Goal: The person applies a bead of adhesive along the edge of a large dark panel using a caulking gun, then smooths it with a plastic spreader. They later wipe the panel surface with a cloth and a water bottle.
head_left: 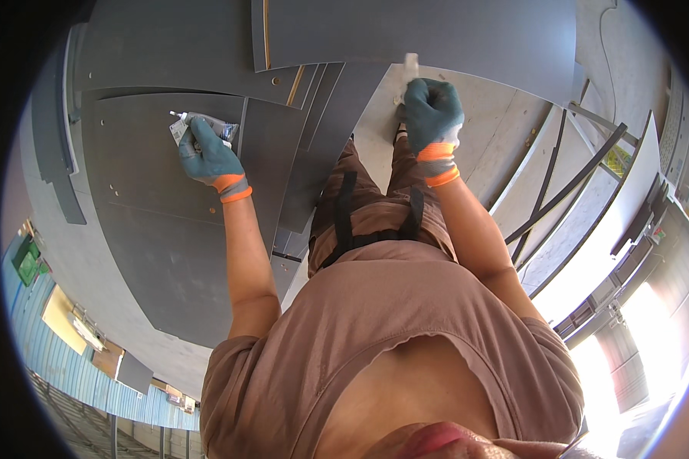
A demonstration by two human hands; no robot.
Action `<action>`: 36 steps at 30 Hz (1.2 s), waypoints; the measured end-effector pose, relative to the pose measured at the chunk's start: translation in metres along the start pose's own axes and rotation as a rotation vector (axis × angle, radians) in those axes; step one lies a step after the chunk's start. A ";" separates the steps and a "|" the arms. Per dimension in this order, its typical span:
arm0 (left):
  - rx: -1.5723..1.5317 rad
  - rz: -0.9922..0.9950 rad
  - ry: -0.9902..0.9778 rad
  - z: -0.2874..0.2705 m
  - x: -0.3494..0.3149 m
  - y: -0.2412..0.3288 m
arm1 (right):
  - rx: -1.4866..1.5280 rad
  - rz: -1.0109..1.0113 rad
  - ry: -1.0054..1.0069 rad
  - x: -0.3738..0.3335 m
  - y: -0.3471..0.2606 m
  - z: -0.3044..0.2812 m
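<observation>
My left hand (209, 157), in a grey-green work glove with an orange cuff, is closed around a squeeze tube (220, 127). Its white nozzle points left, and a small white label or card (178, 131) shows beside the fingers. Under this hand lies a dark grey panel (153, 206) with a few drilled holes. My right hand (434, 115), gloved alike, makes a fist around a short pale strip (411, 66), blurred at its upper end; its kind I cannot make out. This fist is just off the near edge of another dark grey panel (436, 30).
More dark panels (184, 46) lie stacked and overlapping ahead and to the left. On the right, a metal frame (566, 176) with slanting bars stands over the concrete floor (497, 122). A long white board (620, 222) runs along its outer side. My legs stand close to the panels' edge.
</observation>
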State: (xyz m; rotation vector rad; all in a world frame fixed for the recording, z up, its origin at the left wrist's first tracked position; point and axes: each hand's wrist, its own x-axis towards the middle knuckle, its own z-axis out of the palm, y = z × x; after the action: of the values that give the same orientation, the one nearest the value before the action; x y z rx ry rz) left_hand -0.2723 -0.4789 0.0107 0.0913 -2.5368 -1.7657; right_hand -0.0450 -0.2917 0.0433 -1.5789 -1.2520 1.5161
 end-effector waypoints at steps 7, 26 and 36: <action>-0.003 0.052 0.010 0.001 -0.001 0.000 | 0.140 0.141 -0.128 0.002 0.003 0.022; -0.006 0.041 0.010 0.004 -0.005 0.007 | -0.306 -0.159 -0.076 -0.009 0.024 0.030; 0.005 0.044 -0.021 -0.001 -0.001 0.001 | -0.598 -0.349 -0.082 0.009 0.007 0.056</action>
State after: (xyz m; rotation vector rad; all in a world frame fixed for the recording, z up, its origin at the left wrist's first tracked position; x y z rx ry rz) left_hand -0.2713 -0.4799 0.0120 0.0168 -2.5371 -1.7531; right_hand -0.0986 -0.2960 0.0242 -1.5336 -2.0406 1.0435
